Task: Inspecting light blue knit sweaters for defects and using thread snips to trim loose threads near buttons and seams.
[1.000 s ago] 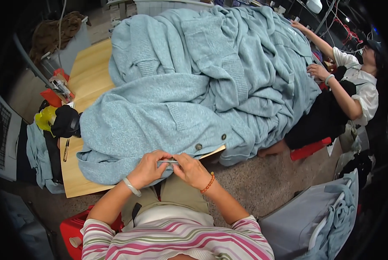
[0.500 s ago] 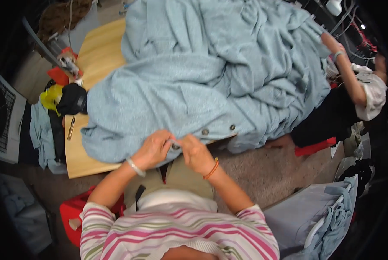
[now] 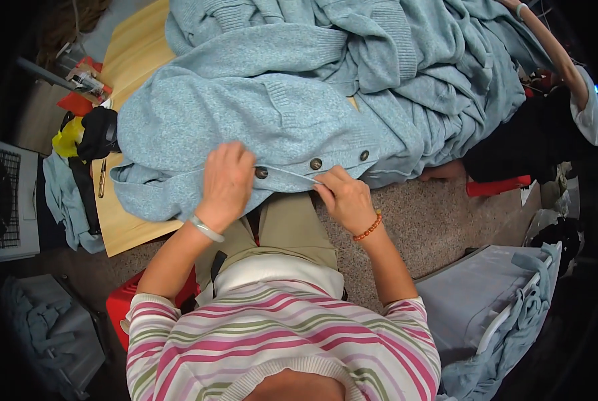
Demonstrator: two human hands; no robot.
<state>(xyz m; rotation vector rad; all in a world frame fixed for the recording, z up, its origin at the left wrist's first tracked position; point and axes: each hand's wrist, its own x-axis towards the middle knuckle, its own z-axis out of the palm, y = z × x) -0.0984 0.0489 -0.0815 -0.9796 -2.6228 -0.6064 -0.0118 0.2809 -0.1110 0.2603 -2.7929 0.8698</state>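
A pale blue knitted cardigan (image 3: 245,113) with dark buttons lies on a wooden table (image 3: 122,220), on top of a heap of similar blue knitwear (image 3: 412,60). My left hand (image 3: 226,184) presses flat on the cardigan's front edge beside a dark button (image 3: 261,173). My right hand (image 3: 344,195) pinches the same button edge a little to the right, pulling it taut between the two hands. Two more buttons (image 3: 316,164) sit just above my right hand.
Another person (image 3: 566,80) in white and black reaches over the heap at the right. A yellow and black bundle (image 3: 85,134) and a pen lie at the table's left end. A red stool (image 3: 122,307) is below me, a grey bin (image 3: 472,301) with blue cloth at lower right.
The view has tipped down and closer. My left hand went from pinching the edge beside the right hand to lying flat on the cardigan, and the hands have drawn apart along the button edge.
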